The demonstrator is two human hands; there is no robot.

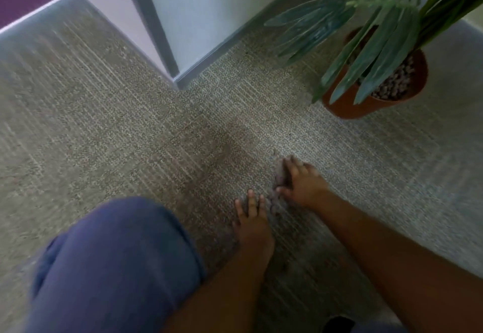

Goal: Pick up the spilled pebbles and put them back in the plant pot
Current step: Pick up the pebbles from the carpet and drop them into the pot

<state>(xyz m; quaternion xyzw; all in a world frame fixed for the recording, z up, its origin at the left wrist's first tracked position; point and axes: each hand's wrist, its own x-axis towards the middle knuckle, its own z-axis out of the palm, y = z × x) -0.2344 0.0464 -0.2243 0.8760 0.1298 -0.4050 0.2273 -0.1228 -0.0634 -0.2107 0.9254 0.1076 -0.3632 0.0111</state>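
A blurred dark patch of spilled pebbles (pixel 281 183) lies on the carpet between my two hands. My left hand (pixel 252 217) rests flat on the carpet just below and left of them, fingers apart. My right hand (pixel 303 181) is cupped beside the pebbles on their right, fingers spread and touching them; whether it holds any I cannot tell. The terracotta plant pot (pixel 366 105) stands at the upper right, filled with pebbles (pixel 394 81) and partly hidden by long green leaves (pixel 366 45).
A white wall corner with a grey skirting board (pixel 180 79) juts into the carpet at the upper middle. My knee in blue trousers (pixel 117 259) fills the lower left. Grey-brown carpet (pixel 104 123) covers the floor.
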